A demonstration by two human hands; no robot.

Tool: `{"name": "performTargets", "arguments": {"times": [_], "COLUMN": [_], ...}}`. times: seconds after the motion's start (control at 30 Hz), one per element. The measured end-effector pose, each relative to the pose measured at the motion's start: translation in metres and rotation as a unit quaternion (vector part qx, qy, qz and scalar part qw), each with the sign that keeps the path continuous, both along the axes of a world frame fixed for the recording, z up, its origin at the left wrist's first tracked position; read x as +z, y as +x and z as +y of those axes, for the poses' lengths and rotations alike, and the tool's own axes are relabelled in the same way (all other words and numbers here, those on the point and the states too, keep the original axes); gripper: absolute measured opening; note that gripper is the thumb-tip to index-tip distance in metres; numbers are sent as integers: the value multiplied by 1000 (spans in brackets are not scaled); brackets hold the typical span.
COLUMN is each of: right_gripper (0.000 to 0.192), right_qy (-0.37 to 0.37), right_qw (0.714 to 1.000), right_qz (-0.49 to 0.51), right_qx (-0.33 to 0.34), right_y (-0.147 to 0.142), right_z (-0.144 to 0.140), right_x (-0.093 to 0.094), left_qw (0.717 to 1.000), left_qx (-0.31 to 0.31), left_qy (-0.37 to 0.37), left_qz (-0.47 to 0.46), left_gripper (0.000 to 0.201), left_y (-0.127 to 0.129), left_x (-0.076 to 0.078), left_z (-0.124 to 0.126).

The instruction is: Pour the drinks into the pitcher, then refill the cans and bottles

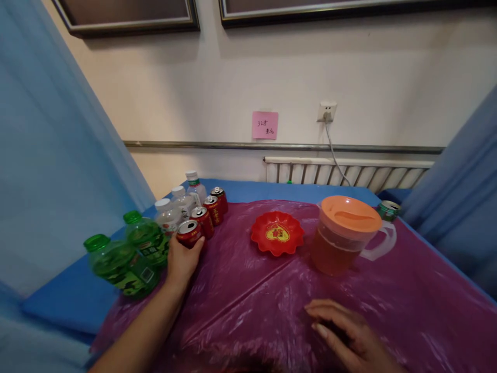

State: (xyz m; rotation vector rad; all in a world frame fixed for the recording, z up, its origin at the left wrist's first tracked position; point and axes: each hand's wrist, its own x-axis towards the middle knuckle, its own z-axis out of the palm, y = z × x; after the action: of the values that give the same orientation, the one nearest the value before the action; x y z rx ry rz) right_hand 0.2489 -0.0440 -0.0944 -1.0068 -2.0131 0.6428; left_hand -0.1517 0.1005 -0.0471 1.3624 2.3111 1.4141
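My left hand (pixel 183 260) is wrapped around the nearest red drink can (pixel 189 233), its thumb on the right side. That can stands upright at the near end of a row of several red cans (pixel 212 207). My right hand (pixel 344 329) hovers over or rests on the purple plastic sheet (pixel 252 305) at the near right. Its fingers are loosely extended and apart, with nothing seen in them. Beyond the right hand stands a clear pitcher (pixel 336 251) of amber liquid with an orange lid (pixel 351 213). A red scalloped plate (pixel 267 238) lies between the cans and the pitcher.
Left of the cans stand clear bottles with white caps (pixel 182 202) and two green bottles (pixel 124 267). A green can (pixel 388 209) is behind the pitcher's handle. Blue curtains hang on both sides. A radiator (pixel 341 171) and a plugged-in cord (pixel 334 150) line the wall.
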Motion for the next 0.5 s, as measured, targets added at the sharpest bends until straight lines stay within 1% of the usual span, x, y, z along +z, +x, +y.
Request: {"name": "performTargets", "arguments": {"times": [0.07,0.13,0.2,0.27,0.37,0.43,0.5], "right_gripper": [25,25,24,20,21,25,31], "right_qy": [-1,1,-3,-13,-35,-49,-58], "right_qw": [1000,999,997,989,959,931,902], "right_qz": [9,24,50,91,168,211,252], "right_qx": [-14,-30,-60,-114,-224,-294,-345], "right_y": [5,8,12,16,26,33,40], "right_z": [-1,-3,-3,-3,2,7,13], "right_x": [-3,-5,-7,-9,-7,-2,6], "left_qw": [1000,1000,998,993,982,969,952], "left_qx": [6,-12,-59,-115,-184,-236,-289], "left_qy": [0,8,24,37,36,40,44], "left_qz": [8,10,-1,-16,-36,-61,-90], "left_gripper": [62,66,68,69,70,69,67], "left_y": [5,16,33,58,99,126,148], "left_x": [6,14,23,33,48,56,61], "left_z": [-8,-20,-30,-36,-30,-16,1]}}
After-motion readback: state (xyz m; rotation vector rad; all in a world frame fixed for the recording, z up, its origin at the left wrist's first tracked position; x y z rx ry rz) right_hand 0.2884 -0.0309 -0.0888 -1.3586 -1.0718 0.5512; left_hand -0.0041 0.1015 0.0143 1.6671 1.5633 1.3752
